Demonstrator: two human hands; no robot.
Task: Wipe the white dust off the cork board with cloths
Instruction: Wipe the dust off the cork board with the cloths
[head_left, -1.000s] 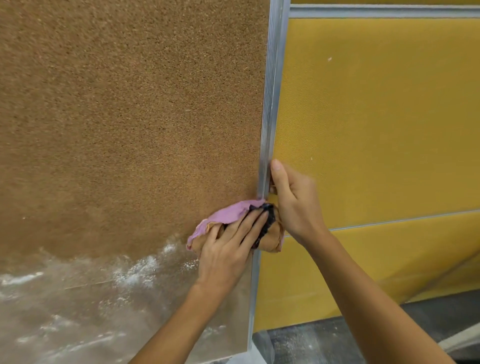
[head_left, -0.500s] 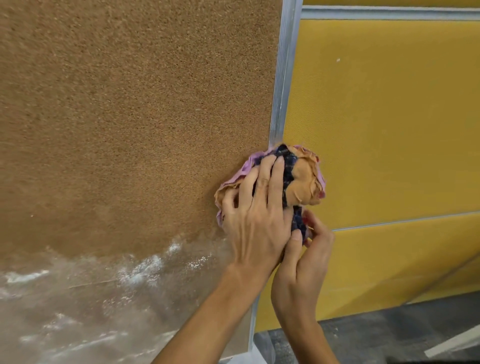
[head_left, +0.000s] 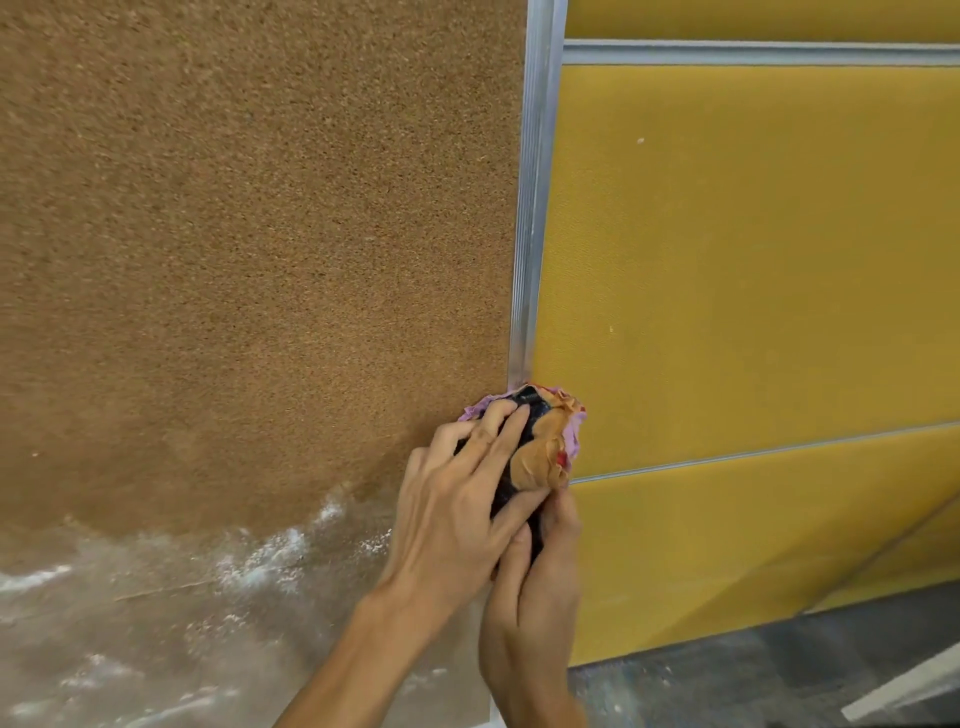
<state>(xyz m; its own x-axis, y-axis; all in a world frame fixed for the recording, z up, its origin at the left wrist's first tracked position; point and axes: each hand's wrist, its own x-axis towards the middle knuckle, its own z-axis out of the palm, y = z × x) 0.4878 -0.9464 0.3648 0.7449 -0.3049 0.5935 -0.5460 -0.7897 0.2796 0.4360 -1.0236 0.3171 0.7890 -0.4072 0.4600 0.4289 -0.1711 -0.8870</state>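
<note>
Cork board (head_left: 234, 234): fills the left of the head view, upright, brown and speckled. Its upper part is bare cork.
White dust (head_left: 270, 556): lies in a pale, smeared band across the lower part of the board, with thicker white flecks along the band's upper edge. It reaches to just left of the hands.
Bundle of cloths (head_left: 545, 447): pink, tan-orange and dark checked pieces wadded together. It sits at the board's right edge, pressed against the frame, with part of it overlapping the yellow panel behind.
Left hand (head_left: 457, 514): comes up from the lower left and lies over the bundle. Its fingers (head_left: 498, 436) are spread and bent over the wad, and the thumb runs along the wad's lower side, so the hand holds the cloths against the board.
Right hand (head_left: 540, 597): is just beneath the left hand and touches it. Its fingers and thumb are curled round the lower end of the bundle and grip it from below.
Aluminium frame (head_left: 535, 208): a ribbed vertical strip along the board's right edge. Its lower stretch is hidden by the cloths and hands.
Yellow partition panel (head_left: 753, 260): stands right of the frame, with a grey horizontal rail (head_left: 753, 52) across its top and a thin seam lower down.
Floor (head_left: 753, 670): grey and speckled with white, at the bottom right.
</note>
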